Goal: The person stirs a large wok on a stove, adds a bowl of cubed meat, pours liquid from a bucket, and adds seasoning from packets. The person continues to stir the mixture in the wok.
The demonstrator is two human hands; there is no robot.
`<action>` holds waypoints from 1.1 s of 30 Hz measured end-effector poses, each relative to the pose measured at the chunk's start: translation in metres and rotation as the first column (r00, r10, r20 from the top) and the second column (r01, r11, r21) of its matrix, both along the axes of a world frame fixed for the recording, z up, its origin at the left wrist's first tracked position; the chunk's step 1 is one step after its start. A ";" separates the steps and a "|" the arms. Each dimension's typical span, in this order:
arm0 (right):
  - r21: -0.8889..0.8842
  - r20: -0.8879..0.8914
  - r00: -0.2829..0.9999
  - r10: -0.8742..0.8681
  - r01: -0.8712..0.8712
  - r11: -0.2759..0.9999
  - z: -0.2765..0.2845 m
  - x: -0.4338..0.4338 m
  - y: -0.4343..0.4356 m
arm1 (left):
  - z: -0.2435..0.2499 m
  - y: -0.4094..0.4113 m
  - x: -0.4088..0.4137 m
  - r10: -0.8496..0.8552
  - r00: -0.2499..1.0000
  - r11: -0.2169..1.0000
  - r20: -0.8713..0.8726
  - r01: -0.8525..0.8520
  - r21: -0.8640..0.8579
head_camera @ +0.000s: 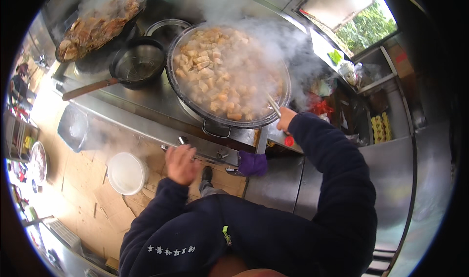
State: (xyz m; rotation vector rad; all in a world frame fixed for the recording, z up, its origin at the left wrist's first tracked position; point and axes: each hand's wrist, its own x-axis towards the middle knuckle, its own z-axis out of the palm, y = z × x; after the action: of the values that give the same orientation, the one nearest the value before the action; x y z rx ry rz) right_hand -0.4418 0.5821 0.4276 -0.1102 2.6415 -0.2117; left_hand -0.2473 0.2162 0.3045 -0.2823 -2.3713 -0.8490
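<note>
A large round wok (172,90) full of steaming meat chunks (205,72) stands on the stove. My right hand (286,119) is closed around the metal handle of a utensil (273,105) at the wok's near right rim; its far end is hidden in the food and steam. My left hand (180,164), somewhat blurred, hangs in front of the stove's knobs (183,140), below the wok's loop handle (217,132). It seems to hold nothing, fingers spread. Left of the wok rests a dark saucepan (138,63) with a wooden handle (89,89).
Browned meat (95,31) steams in a pan at the upper left. A white bucket (126,173) and a plastic-lined bin (74,127) stand on the cardboard-covered floor. A purple cloth (253,163) hangs at the stove edge. A red cap (289,141) lies near my right hand.
</note>
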 end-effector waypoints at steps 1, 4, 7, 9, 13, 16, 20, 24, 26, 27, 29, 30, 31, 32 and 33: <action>-0.117 0.221 0.958 -0.185 0.214 0.970 0.006 0.000 -0.021 | -0.027 -0.023 0.023 0.105 0.984 0.993 0.147 -0.096 -0.071; -0.345 0.492 0.865 -0.097 0.296 0.891 0.024 -0.001 -0.006 | -0.124 -0.099 0.139 0.439 0.760 0.889 0.479 -0.446 -0.108; -0.326 0.679 0.712 -0.176 0.508 0.798 0.046 -0.020 -0.027 | -0.182 -0.147 0.264 0.526 0.311 0.694 0.791 -0.695 -0.188; -0.438 0.759 0.622 -0.194 0.707 0.555 0.017 -0.034 -0.032 | -0.214 -0.172 0.328 0.508 -0.160 0.550 0.846 -0.696 -0.461; -0.509 0.856 0.516 -0.017 0.849 0.145 -0.014 -0.007 -0.024 | -0.274 -0.217 0.396 0.364 -0.339 0.450 0.867 -0.752 -0.483; -0.555 0.829 0.559 0.010 0.822 0.124 0.017 0.022 -0.031 | -0.271 -0.170 0.282 0.425 -0.166 0.569 0.890 -0.715 -0.405; -0.608 0.792 0.611 0.016 0.784 0.127 0.054 0.056 -0.027 | -0.185 -0.155 0.128 0.458 0.321 0.639 0.829 -0.767 -0.056; -0.705 0.674 0.733 -0.087 0.674 0.221 0.076 0.081 -0.027 | -0.169 -0.153 0.070 0.330 0.576 0.712 0.748 -0.672 0.204; -0.717 0.502 0.844 -0.186 0.527 0.457 0.092 0.091 -0.032 | -0.172 -0.151 0.074 0.269 0.609 0.728 0.746 -0.635 0.256; -0.667 0.400 0.886 -0.233 0.456 0.589 0.102 0.096 -0.037 | -0.189 -0.154 0.082 0.263 0.566 0.734 0.782 -0.643 0.219; -0.496 0.192 0.946 -0.263 0.324 0.806 0.117 0.105 -0.045 | -0.242 -0.172 0.127 0.260 0.460 0.747 0.849 -0.653 0.124; -0.410 0.120 0.951 -0.286 0.310 0.858 0.119 0.106 -0.036 | -0.263 -0.179 0.149 0.247 0.395 0.767 0.885 -0.638 0.071; -0.175 -0.130 0.983 -0.129 0.105 0.979 0.119 0.106 -0.022 | -0.281 -0.187 0.173 0.241 0.327 0.788 0.914 -0.616 0.013; -0.069 -0.273 0.962 -0.016 -0.003 0.998 0.120 0.107 -0.006 | -0.302 -0.196 0.204 0.256 0.246 0.771 0.935 -0.636 -0.044; 0.051 -0.392 0.914 0.105 -0.092 0.994 0.123 0.108 0.004 | -0.319 -0.201 0.228 0.268 0.161 0.757 0.950 -0.645 -0.104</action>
State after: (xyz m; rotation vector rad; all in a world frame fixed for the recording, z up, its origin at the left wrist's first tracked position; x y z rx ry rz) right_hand -0.3334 0.5862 0.5508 -0.3050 3.0300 -0.1226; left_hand -0.0196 0.0148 -0.0147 1.5085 -2.8815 -1.2540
